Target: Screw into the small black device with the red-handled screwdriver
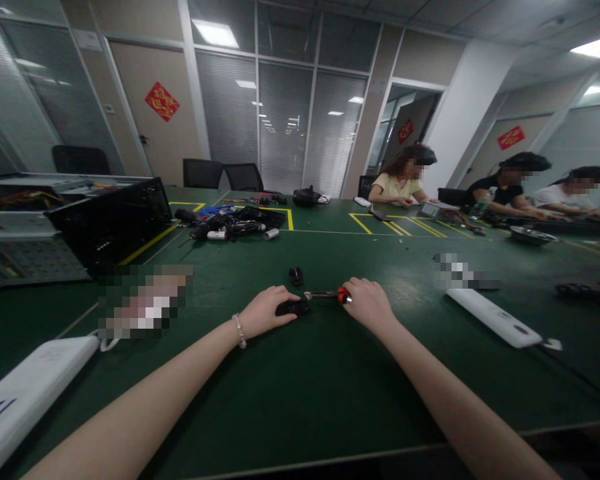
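Observation:
My left hand (267, 310) rests low over the table, its fingers closed on a small black part (294, 307). My right hand (370, 303) is wrapped round the red and black handle of a slim metal tool (325, 294). The tool's shaft points left and its tip is beside the black part, at a small pale piece (307, 295). Whether the tip touches the black part I cannot tell. Just beyond my left fingertips lies another small black piece (295, 275), apart from both hands.
A white power bank-like block (40, 380) lies at left, another white block (495, 319) at right. An opened computer case (110, 227) stands far left. Black cables and parts (237, 223) are piled behind. Several people sit at right, near a metal dish (533, 235).

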A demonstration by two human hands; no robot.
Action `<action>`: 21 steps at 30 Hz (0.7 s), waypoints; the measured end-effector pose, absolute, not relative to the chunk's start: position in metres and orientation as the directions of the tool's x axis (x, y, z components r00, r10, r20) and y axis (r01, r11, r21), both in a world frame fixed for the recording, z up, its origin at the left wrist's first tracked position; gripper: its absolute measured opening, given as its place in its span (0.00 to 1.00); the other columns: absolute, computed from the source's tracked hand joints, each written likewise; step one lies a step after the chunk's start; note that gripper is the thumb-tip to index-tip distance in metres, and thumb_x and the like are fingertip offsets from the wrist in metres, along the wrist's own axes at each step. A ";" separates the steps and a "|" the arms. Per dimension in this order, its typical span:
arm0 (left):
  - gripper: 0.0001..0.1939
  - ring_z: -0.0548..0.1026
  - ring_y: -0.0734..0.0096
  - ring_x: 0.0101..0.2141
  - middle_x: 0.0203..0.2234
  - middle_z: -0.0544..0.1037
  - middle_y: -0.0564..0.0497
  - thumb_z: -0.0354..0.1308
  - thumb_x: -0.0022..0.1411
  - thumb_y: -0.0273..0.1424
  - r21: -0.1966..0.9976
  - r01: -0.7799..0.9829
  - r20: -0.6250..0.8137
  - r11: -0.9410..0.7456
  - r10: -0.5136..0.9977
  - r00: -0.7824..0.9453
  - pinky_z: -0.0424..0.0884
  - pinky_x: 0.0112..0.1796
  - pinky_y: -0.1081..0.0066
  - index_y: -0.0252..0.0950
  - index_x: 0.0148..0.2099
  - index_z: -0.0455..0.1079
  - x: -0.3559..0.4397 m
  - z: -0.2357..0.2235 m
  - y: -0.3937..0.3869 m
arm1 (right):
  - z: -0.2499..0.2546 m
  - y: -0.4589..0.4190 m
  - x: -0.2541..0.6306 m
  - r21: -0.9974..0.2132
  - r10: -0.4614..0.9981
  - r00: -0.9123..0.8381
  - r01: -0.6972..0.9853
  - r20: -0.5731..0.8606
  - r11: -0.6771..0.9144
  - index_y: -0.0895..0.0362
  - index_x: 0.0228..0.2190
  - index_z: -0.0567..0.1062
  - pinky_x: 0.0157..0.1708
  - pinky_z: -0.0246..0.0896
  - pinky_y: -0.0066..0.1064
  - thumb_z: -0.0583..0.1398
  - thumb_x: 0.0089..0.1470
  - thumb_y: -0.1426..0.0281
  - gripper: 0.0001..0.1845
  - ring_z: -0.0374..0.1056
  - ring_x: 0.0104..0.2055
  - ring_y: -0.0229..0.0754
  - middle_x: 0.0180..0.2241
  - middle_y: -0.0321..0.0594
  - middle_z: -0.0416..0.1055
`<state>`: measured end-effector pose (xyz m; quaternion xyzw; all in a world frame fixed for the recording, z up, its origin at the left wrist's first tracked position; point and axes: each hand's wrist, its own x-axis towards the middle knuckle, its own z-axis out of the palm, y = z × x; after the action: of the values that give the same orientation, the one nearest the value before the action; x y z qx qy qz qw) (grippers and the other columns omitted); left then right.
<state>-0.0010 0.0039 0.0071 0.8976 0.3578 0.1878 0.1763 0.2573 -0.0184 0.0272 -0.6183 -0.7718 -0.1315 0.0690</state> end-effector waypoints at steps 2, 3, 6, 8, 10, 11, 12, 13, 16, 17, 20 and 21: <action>0.19 0.67 0.65 0.39 0.39 0.68 0.51 0.55 0.57 0.37 0.453 0.580 0.207 -0.677 0.713 0.670 0.65 0.37 0.67 0.43 0.51 0.62 -0.001 0.007 0.004 | 0.025 -0.017 0.260 0.078 0.935 -0.215 0.977 0.284 0.201 0.57 0.35 0.71 0.36 0.55 0.35 0.55 0.46 0.71 0.11 0.64 0.37 0.45 0.35 0.44 0.68; 0.19 0.67 0.65 0.39 0.39 0.68 0.51 0.55 0.57 0.37 0.455 0.580 0.206 -0.676 0.713 0.670 0.65 0.38 0.67 0.43 0.51 0.62 -0.001 0.008 0.004 | 0.024 -0.016 0.261 0.048 0.938 -0.205 0.979 0.278 0.200 0.56 0.36 0.71 0.36 0.55 0.35 0.55 0.46 0.70 0.12 0.64 0.37 0.44 0.36 0.44 0.68; 0.19 0.67 0.65 0.40 0.39 0.68 0.51 0.55 0.57 0.37 0.453 0.574 0.213 -0.683 0.707 0.674 0.64 0.39 0.66 0.43 0.51 0.62 -0.001 0.008 0.003 | 0.021 -0.014 0.263 -0.047 0.943 -0.157 0.983 0.295 0.179 0.56 0.38 0.70 0.36 0.55 0.34 0.55 0.46 0.68 0.14 0.64 0.38 0.44 0.37 0.43 0.68; 0.18 0.67 0.64 0.40 0.39 0.68 0.50 0.55 0.57 0.36 0.445 0.571 0.222 -0.690 0.703 0.676 0.64 0.39 0.66 0.42 0.50 0.62 0.000 0.008 0.003 | 0.020 -0.013 0.263 -0.116 0.936 -0.123 0.979 0.329 0.169 0.55 0.40 0.68 0.37 0.55 0.34 0.55 0.45 0.68 0.17 0.63 0.39 0.44 0.38 0.43 0.67; 0.18 0.67 0.64 0.40 0.39 0.68 0.50 0.55 0.56 0.36 0.440 0.571 0.228 -0.692 0.702 0.675 0.64 0.39 0.66 0.42 0.50 0.63 0.000 0.008 0.003 | 0.019 -0.013 0.262 -0.208 0.936 -0.071 0.967 0.344 0.150 0.56 0.42 0.65 0.38 0.55 0.35 0.56 0.43 0.67 0.20 0.63 0.40 0.44 0.39 0.42 0.67; 0.18 0.67 0.64 0.40 0.39 0.68 0.50 0.55 0.56 0.36 0.441 0.573 0.228 -0.691 0.703 0.674 0.64 0.39 0.66 0.42 0.50 0.63 0.000 0.008 0.003 | 0.019 -0.012 0.262 -0.262 0.940 -0.045 0.955 0.338 0.140 0.56 0.42 0.64 0.38 0.55 0.35 0.56 0.43 0.67 0.21 0.63 0.40 0.44 0.40 0.42 0.66; 0.18 0.67 0.64 0.40 0.39 0.68 0.50 0.55 0.56 0.36 0.442 0.574 0.225 -0.689 0.705 0.672 0.64 0.39 0.66 0.42 0.50 0.63 0.000 0.008 0.003 | 0.019 -0.011 0.262 -0.318 0.944 -0.023 0.939 0.329 0.133 0.56 0.42 0.64 0.38 0.56 0.36 0.56 0.44 0.67 0.20 0.63 0.40 0.44 0.40 0.43 0.66; 0.18 0.67 0.64 0.40 0.39 0.68 0.50 0.55 0.56 0.36 0.444 0.576 0.222 -0.686 0.707 0.671 0.64 0.39 0.66 0.42 0.50 0.63 0.000 0.008 0.003 | 0.018 -0.010 0.262 -0.372 0.948 -0.010 0.918 0.319 0.135 0.56 0.42 0.63 0.39 0.56 0.37 0.55 0.45 0.66 0.19 0.63 0.41 0.44 0.41 0.43 0.66; 0.19 0.67 0.64 0.40 0.39 0.68 0.50 0.55 0.56 0.37 0.449 0.580 0.210 -0.680 0.711 0.671 0.64 0.39 0.65 0.42 0.50 0.62 -0.001 0.008 0.003 | 0.015 -0.006 0.262 -0.508 0.950 -0.014 0.843 0.311 0.179 0.56 0.41 0.63 0.43 0.54 0.39 0.53 0.47 0.64 0.18 0.61 0.44 0.45 0.43 0.43 0.64; 0.19 0.67 0.64 0.40 0.39 0.68 0.50 0.55 0.56 0.37 0.449 0.580 0.208 -0.680 0.711 0.672 0.64 0.39 0.65 0.42 0.50 0.62 -0.001 0.009 0.003 | 0.014 -0.005 0.262 -0.553 0.951 -0.017 0.810 0.308 0.193 0.55 0.41 0.63 0.44 0.54 0.39 0.54 0.47 0.63 0.18 0.61 0.45 0.44 0.44 0.43 0.64; 0.19 0.67 0.64 0.39 0.39 0.68 0.50 0.55 0.56 0.37 0.445 0.580 0.215 -0.683 0.710 0.671 0.64 0.39 0.65 0.42 0.50 0.62 0.000 0.009 0.003 | 0.011 -0.003 0.260 -0.736 0.966 -0.028 0.642 0.258 0.215 0.54 0.44 0.62 0.45 0.55 0.38 0.53 0.48 0.59 0.22 0.62 0.45 0.43 0.45 0.43 0.64; 0.19 0.67 0.64 0.39 0.39 0.68 0.50 0.55 0.56 0.36 0.443 0.579 0.218 -0.684 0.709 0.671 0.64 0.39 0.65 0.42 0.50 0.62 0.000 0.009 0.003 | 0.011 -0.003 0.260 -0.801 0.972 -0.022 0.563 0.233 0.205 0.53 0.45 0.61 0.44 0.55 0.38 0.53 0.49 0.58 0.22 0.62 0.46 0.43 0.45 0.43 0.64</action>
<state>-0.0003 0.0028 0.0089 0.8978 0.3588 0.1896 0.1711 0.2596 -0.0031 0.0108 -0.5754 -0.6670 0.2576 0.3971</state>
